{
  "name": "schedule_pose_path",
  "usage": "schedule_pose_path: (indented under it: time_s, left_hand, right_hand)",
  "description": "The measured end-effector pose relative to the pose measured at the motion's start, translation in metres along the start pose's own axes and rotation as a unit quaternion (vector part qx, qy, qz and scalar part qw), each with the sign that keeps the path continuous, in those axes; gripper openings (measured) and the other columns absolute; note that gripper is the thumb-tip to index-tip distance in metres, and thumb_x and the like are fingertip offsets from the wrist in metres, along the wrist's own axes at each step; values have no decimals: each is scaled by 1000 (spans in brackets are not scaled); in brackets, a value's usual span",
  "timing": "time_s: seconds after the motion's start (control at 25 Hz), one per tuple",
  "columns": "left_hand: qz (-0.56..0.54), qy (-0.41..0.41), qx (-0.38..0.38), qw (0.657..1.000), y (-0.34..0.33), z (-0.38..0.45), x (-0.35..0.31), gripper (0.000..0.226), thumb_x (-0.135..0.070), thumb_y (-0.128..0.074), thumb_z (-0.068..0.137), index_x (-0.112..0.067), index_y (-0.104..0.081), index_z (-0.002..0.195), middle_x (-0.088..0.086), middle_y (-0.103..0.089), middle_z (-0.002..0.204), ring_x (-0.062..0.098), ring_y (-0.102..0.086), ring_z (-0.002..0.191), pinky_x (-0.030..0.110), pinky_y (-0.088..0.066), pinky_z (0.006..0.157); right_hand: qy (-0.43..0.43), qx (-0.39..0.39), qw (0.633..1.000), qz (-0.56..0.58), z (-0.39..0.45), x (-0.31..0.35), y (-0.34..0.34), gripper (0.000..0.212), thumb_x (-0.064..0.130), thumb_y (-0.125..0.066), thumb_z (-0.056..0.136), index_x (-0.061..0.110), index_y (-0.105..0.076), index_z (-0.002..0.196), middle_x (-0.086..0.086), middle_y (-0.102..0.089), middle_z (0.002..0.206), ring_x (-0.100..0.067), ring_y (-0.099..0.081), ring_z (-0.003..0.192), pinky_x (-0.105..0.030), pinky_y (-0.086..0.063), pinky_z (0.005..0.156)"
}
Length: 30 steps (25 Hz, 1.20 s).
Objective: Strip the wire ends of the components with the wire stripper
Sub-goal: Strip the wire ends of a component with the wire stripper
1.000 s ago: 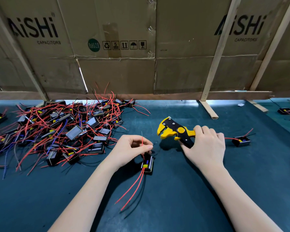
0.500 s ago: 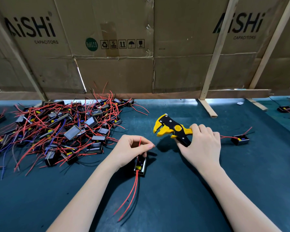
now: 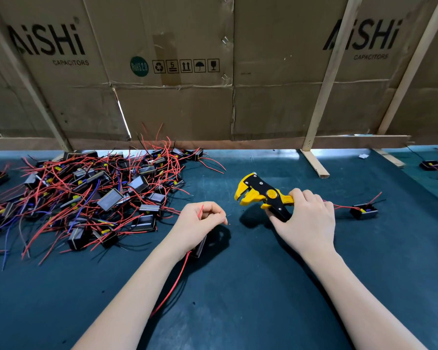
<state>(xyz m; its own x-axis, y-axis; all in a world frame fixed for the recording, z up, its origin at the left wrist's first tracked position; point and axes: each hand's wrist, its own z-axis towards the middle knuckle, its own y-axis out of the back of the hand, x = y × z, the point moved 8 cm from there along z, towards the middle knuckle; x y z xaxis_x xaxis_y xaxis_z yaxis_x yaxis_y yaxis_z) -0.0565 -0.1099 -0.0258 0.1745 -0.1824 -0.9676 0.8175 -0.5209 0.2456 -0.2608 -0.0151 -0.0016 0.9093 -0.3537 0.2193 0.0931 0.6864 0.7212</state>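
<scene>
Plainly, the left hand (image 3: 200, 221) pinches a red wire (image 3: 201, 210); the right hand (image 3: 305, 221) grips the wire stripper (image 3: 261, 194). Misfeeding that short, flexible end could nick strands.

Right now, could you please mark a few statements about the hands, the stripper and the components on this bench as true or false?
1. The right hand holds the yellow and black wire stripper by its handles. True.
2. The stripper's jaws are clamped on a red wire. False: nothing sits in the jaws, which point left.
3. The left hand pinches a thin red wire. True.
4. The big pile of components lies to the right of both hands. False: it lies to the left.
5. A single component lies on the mat right of the right hand. True.
</scene>
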Motion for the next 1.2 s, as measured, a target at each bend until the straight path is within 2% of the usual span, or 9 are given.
schedule_pose_path:
  time_s: [0.24,0.36,0.48,0.6,0.68,0.84,1.0,1.08,1.2]
  left_hand:
    - [8,-18,8,1000,2,3,4,12,-32,-66,79,-24,-72,72,15,-46,69,36,-19,61,31,-18,55]
    - [16,-45,12,999,6,2,2,12,-26,-71,88,-21,-76,78,10,-39,56,15,-18,52,24,-15,51]
    - [21,-35,11,999,5,3,3,8,-26,-71,88,-20,-75,93,-5,-32,49,12,-23,51,19,-21,50]
    - [-5,14,86,996,-2,0,7,41,-23,-73,86,-23,-56,123,-1,-57,60,14,-50,60,22,-44,65]
    - [-20,18,120,992,5,-5,4,50,-21,-77,82,-22,-51,125,3,-73,85,15,-65,79,26,-51,79]
    - [20,9,80,997,32,-7,0,43,-28,-81,71,-17,-68,110,2,-73,101,13,-68,92,26,-52,88]
    - [21,42,91,995,38,-8,9,41,-12,-74,84,-20,-63,123,-4,-69,119,13,-70,102,28,-54,94]
    - [25,49,104,993,40,-8,11,34,-11,-62,94,-20,-60,127,-7,-68,120,11,-70,101,22,-53,91]
    - [116,39,105,987,35,-5,12,26,-18,-50,101,-19,-66,121,-16,-69,93,6,-60,85,14,-45,82]
  right_hand:
    - [0,11,1000,0,0,0,-2,51,52,-79,70,8,-61,87,-6,-58,76,-34,-57,76,-41,-37,74]
    - [3,14,1000,0,-1,1,-3,51,52,-79,70,8,-62,88,-6,-59,77,-33,-57,76,-41,-37,75]
    - [4,14,1000,0,-1,0,-4,51,52,-79,70,8,-62,89,-6,-59,77,-33,-56,76,-41,-37,74]
    - [-1,15,1000,-3,-1,-3,-4,51,52,-78,70,8,-61,89,-5,-59,77,-33,-56,77,-41,-37,75]
    - [-4,14,1000,-1,0,-2,-4,50,52,-78,70,8,-62,89,-6,-59,77,-34,-56,77,-41,-37,75]
    - [-9,4,1000,4,0,-4,-1,51,51,-79,70,7,-62,89,-7,-59,77,-34,-56,76,-42,-38,74]
    - [0,-5,1000,0,0,-1,0,52,50,-81,68,6,-62,88,-7,-59,75,-34,-56,73,-41,-39,73]
    - [3,-3,1000,0,0,1,0,52,50,-81,68,6,-62,88,-7,-59,76,-33,-56,73,-41,-39,73]
    - [3,-9,1000,-3,0,-1,0,52,50,-82,67,7,-61,86,-6,-58,75,-33,-56,73,-41,-38,72]
